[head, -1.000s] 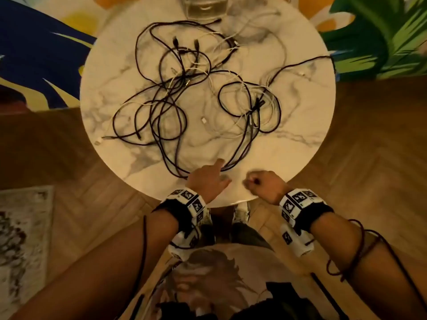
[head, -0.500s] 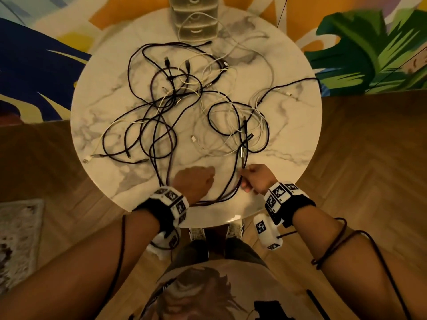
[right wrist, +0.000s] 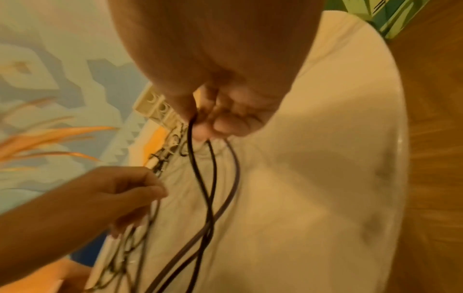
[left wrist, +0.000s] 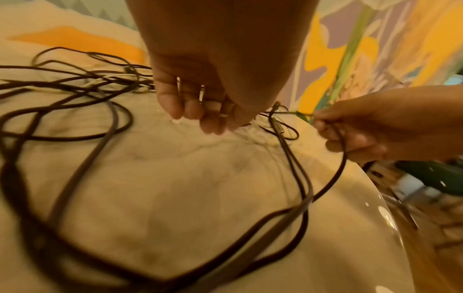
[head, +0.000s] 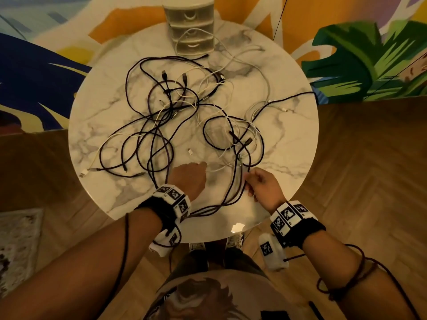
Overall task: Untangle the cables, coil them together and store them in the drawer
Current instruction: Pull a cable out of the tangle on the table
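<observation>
Fingers (right wrist: 200, 126) of the right hand (head: 263, 188) now pinch a dark cable (head: 233, 188), lifted off the table's (head: 92, 135) near edge. Left hand (head: 188, 179), fingers loosely curled and holding nothing, has reached just beside it. Untangling is only starting.

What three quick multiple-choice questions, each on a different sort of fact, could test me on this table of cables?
1. Where does the small drawer unit stand?
A. at the far edge of the table
B. on the floor
C. beside the right hand

2. How many drawer fronts does it show?
A. one
B. three
C. six

3. What is the right hand doing?
A. lying flat on the table
B. pinching a dark cable
C. pulling a drawer open

Answers: 1 A, it stands at the rim of the marble table farthest from the person. 2 B, three stacked fronts show. 3 B, the right wrist view shows fingers closed on a dark cable.
</observation>
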